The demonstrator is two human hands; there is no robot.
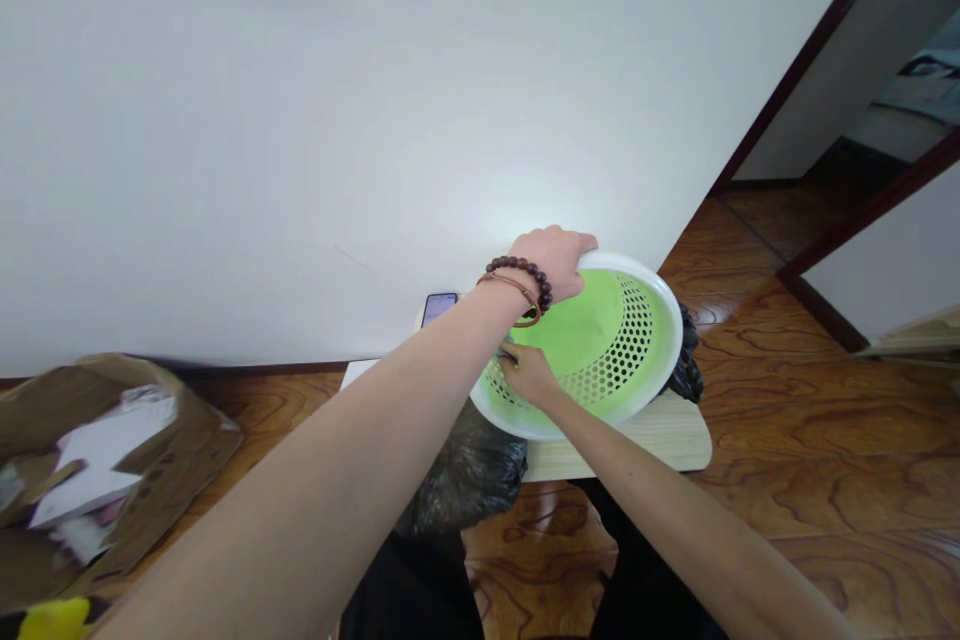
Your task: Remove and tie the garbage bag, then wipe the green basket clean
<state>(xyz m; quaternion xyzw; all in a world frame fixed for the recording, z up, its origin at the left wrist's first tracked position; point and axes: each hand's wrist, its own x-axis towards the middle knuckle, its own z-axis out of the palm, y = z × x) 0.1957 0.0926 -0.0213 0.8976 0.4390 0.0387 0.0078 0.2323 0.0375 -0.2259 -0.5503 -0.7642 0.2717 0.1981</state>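
Note:
A light green plastic colander with a white rim and a band of round holes sits tilted on a small pale wooden table. At its far rim is my left hand, closed on the edge, with a dark beaded bracelet on the wrist. My right hand is inside the colander near its left wall. Its fingers are closed around a small dark and greyish thing, mostly hidden by the hand and the left wrist.
A phone lies at the table's back left. Black plastic bags hang at the left, and another at the right. An open cardboard box with papers stands on the wooden floor. A white wall rises behind.

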